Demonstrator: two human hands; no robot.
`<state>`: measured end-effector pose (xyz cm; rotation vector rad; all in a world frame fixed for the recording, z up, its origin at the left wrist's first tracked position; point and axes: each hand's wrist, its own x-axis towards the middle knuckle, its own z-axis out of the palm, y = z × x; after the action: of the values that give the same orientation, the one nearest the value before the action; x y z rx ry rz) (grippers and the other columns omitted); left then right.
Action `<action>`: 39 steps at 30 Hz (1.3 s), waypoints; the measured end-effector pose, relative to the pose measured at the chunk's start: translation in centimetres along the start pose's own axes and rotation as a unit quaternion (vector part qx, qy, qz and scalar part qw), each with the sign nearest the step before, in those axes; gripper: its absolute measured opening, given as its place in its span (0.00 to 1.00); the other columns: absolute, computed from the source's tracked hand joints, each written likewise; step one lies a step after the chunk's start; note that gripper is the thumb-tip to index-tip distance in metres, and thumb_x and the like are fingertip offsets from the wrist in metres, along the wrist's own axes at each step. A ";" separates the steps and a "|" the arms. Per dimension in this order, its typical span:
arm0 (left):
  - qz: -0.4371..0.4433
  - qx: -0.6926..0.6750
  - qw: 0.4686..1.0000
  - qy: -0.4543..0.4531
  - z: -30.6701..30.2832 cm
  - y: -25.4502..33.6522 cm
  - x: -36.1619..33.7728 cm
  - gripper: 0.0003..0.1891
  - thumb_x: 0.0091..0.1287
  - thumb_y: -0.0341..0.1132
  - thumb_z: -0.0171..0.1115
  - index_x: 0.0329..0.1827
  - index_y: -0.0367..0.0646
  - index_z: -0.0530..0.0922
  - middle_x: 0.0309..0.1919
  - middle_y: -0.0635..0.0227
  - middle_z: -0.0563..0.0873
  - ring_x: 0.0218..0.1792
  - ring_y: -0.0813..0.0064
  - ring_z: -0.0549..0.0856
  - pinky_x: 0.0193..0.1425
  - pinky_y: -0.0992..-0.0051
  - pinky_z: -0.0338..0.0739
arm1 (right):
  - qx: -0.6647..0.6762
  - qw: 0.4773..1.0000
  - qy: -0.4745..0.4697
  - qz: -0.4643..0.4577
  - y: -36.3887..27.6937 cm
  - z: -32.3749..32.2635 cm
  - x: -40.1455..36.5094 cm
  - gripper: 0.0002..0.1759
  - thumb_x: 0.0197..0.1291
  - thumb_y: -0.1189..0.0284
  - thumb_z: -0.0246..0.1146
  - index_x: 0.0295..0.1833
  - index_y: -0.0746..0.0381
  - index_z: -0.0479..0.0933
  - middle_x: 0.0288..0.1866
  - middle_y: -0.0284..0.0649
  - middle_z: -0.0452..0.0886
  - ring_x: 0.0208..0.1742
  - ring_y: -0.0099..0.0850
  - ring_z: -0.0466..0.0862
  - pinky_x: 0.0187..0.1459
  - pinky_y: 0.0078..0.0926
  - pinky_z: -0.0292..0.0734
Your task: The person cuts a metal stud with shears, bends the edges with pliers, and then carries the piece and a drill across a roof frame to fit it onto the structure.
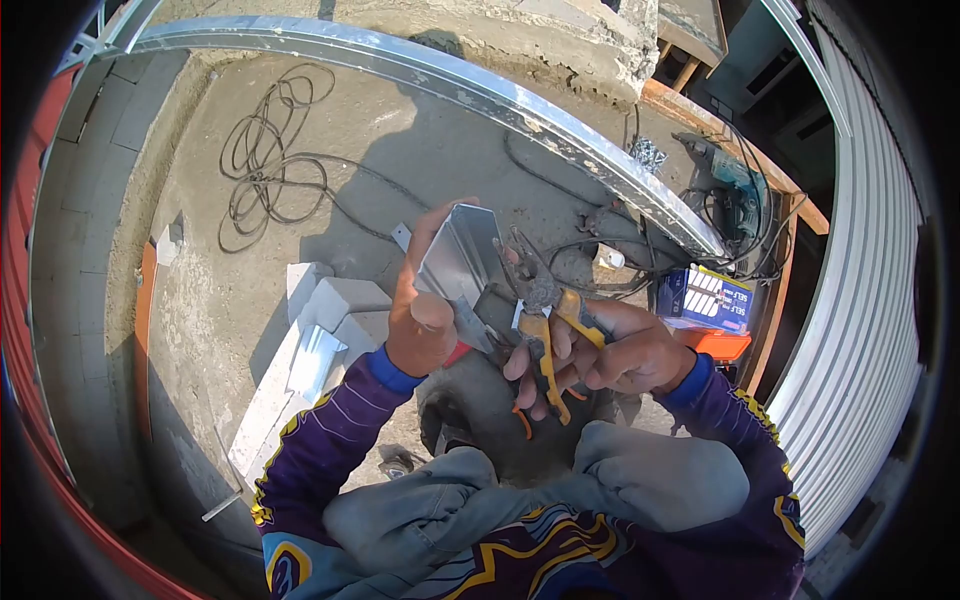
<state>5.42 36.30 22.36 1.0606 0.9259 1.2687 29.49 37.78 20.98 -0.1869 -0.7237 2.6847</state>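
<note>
**Snips at the edge of a short metal channel**

The person crouched over the concrete floor, both arms raised in front of the knees. The left hand had its grip closed round the lower end of a short metal channel, thumb up along one side. It held the piece tilted with the open face towards the head, probably so the edge could be seen. The right hand had its grip wrapped about the yellow handles of a pair of snips, whose blades pointed up at the channel's right edge. Whether they bit into the metal I could not tell.

A drill and a blue box of screws lay to the right, seemingly kept within arm's reach. A long metal track ran across the floor beyond, a loose cable coiled at the far left, and white offcuts lay below the left arm.
</note>
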 end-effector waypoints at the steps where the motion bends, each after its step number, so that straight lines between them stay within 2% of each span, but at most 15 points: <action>1: 0.001 0.000 1.000 -0.002 0.2 -0.1 -0.1 0.65 0.45 0.81 0.64 0.75 0.36 0.59 0.56 0.61 0.80 0.59 0.71 0.81 0.65 0.68 0.75 | -0.001 1.000 0.000 -0.002 0.0 -0.1 0.1 0.24 0.47 0.87 0.52 0.53 0.65 0.68 0.59 0.58 0.74 0.63 0.55 0.80 0.60 0.53 0.79; 7: 0.050 0.087 0.995 -0.022 -0.6 -1.6 -0.3 0.58 0.55 0.75 0.65 0.75 0.35 0.58 0.62 0.60 0.75 0.62 0.71 0.77 0.67 0.69 0.72 | 0.018 1.000 0.006 -0.013 0.2 -0.3 0.3 0.20 0.49 0.87 0.53 0.49 0.63 0.66 0.55 0.57 0.76 0.59 0.53 0.82 0.60 0.54 0.80; 13: 0.112 0.225 0.967 -0.039 -0.4 -1.8 -0.4 0.54 0.63 0.71 0.61 0.76 0.34 0.56 0.65 0.55 0.68 0.63 0.66 0.75 0.67 0.68 0.70 | 0.075 0.996 -0.001 -0.046 1.1 -0.3 0.6 0.20 0.51 0.86 0.53 0.51 0.63 0.67 0.49 0.51 0.77 0.46 0.41 0.83 0.43 0.41 0.83; 16: 0.140 0.288 0.946 -0.043 -0.6 -2.4 -0.8 0.54 0.64 0.71 0.59 0.77 0.33 0.52 0.66 0.52 0.65 0.63 0.64 0.75 0.67 0.66 0.70 | -0.030 0.997 0.062 -0.031 0.3 0.5 0.7 0.21 0.52 0.85 0.53 0.54 0.65 0.67 0.47 0.47 0.76 0.43 0.36 0.82 0.38 0.35 0.79; 18: 0.133 0.256 0.957 -0.022 0.6 -2.1 -1.1 0.56 0.64 0.72 0.59 0.77 0.33 0.48 0.66 0.52 0.62 0.63 0.63 0.75 0.67 0.66 0.71 | -0.283 0.952 0.119 0.014 -0.4 0.8 0.8 0.22 0.54 0.83 0.55 0.57 0.67 0.66 0.46 0.47 0.76 0.43 0.36 0.82 0.42 0.37 0.78; 19: 0.133 0.256 0.957 -0.023 1.0 -2.1 -1.0 0.56 0.64 0.72 0.59 0.77 0.33 0.48 0.66 0.52 0.62 0.63 0.63 0.75 0.67 0.66 0.71 | -0.282 0.952 0.119 0.013 0.0 0.4 0.9 0.22 0.54 0.83 0.55 0.57 0.67 0.66 0.46 0.47 0.76 0.43 0.36 0.82 0.42 0.37 0.78; 21: 0.178 0.331 0.926 -0.011 1.6 -1.9 -1.0 0.57 0.64 0.72 0.58 0.78 0.33 0.46 0.64 0.53 0.65 0.61 0.64 0.76 0.65 0.66 0.73 | -0.619 0.748 0.217 -0.102 1.1 -0.6 1.0 0.25 0.51 0.87 0.54 0.58 0.64 0.67 0.48 0.40 0.77 0.43 0.32 0.80 0.45 0.31 0.77; 22: 0.181 0.332 0.926 -0.011 1.7 -1.5 -0.9 0.57 0.64 0.72 0.58 0.78 0.33 0.46 0.64 0.53 0.65 0.61 0.64 0.76 0.65 0.66 0.73 | -0.621 0.746 0.217 -0.104 0.6 -0.7 0.9 0.25 0.51 0.87 0.54 0.58 0.64 0.67 0.48 0.40 0.77 0.43 0.32 0.80 0.45 0.31 0.77; 24: 0.053 0.159 0.986 -0.012 2.0 -0.9 -0.9 0.57 0.63 0.73 0.58 0.78 0.34 0.47 0.61 0.55 0.70 0.58 0.66 0.79 0.64 0.67 0.74 | -0.490 0.856 0.157 -0.061 -1.0 -0.1 0.4 0.26 0.56 0.78 0.59 0.62 0.68 0.67 0.46 0.49 0.77 0.43 0.39 0.80 0.50 0.39 0.75; 28: 0.053 0.059 0.997 -0.011 1.1 -1.3 0.1 0.58 0.60 0.76 0.57 0.78 0.37 0.50 0.57 0.58 0.75 0.56 0.67 0.81 0.64 0.65 0.75 | -0.518 0.847 0.118 0.007 -2.2 0.4 -0.3 0.31 0.56 0.76 0.59 0.68 0.67 0.65 0.48 0.48 0.78 0.46 0.37 0.79 0.51 0.36 0.75; 30: -0.022 -0.028 0.998 0.056 0.9 -0.5 0.5 0.64 0.49 0.86 0.49 0.77 0.42 0.57 0.56 0.57 0.78 0.58 0.61 0.81 0.59 0.63 0.80 | -0.441 0.894 0.082 0.003 -1.8 0.3 -0.5 0.36 0.56 0.75 0.58 0.73 0.66 0.62 0.51 0.45 0.79 0.49 0.34 0.79 0.54 0.34 0.74; 34: -0.061 -0.128 0.989 0.039 -0.7 -0.6 0.7 0.64 0.47 0.87 0.50 0.76 0.42 0.60 0.55 0.59 0.78 0.56 0.60 0.82 0.58 0.60 0.82 | -0.413 0.899 0.123 0.078 -1.6 -0.1 -1.3 0.32 0.55 0.75 0.57 0.69 0.65 0.65 0.54 0.43 0.79 0.55 0.31 0.79 0.59 0.30 0.72; 36: -0.036 -0.280 0.959 -0.023 -1.4 -0.8 1.1 0.59 0.53 0.82 0.56 0.76 0.42 0.60 0.55 0.59 0.78 0.57 0.59 0.82 0.59 0.59 0.82 | -0.387 0.913 0.129 -0.015 -0.8 -1.1 -1.5 0.28 0.54 0.77 0.57 0.63 0.65 0.68 0.56 0.44 0.78 0.60 0.30 0.79 0.63 0.29 0.70; 37: -0.040 -0.280 0.959 -0.019 -1.7 -0.6 1.4 0.59 0.53 0.82 0.56 0.76 0.42 0.60 0.55 0.59 0.78 0.57 0.59 0.82 0.59 0.59 0.82 | -0.383 0.914 0.129 -0.012 -0.9 -1.1 -1.5 0.28 0.54 0.77 0.57 0.63 0.65 0.68 0.56 0.44 0.78 0.60 0.30 0.79 0.63 0.29 0.70; 39: -0.064 -0.197 0.975 0.076 -2.0 0.4 1.6 0.46 0.65 0.67 0.62 0.76 0.44 0.62 0.55 0.57 0.78 0.57 0.57 0.82 0.60 0.56 0.81 | -0.328 0.932 0.151 -0.024 -1.1 -0.6 -1.9 0.24 0.53 0.79 0.56 0.58 0.64 0.69 0.61 0.46 0.77 0.64 0.33 0.78 0.67 0.31 0.69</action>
<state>3.57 38.05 22.28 0.5916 0.7991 1.3690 31.71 38.28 21.13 -0.7156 -1.4635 2.1921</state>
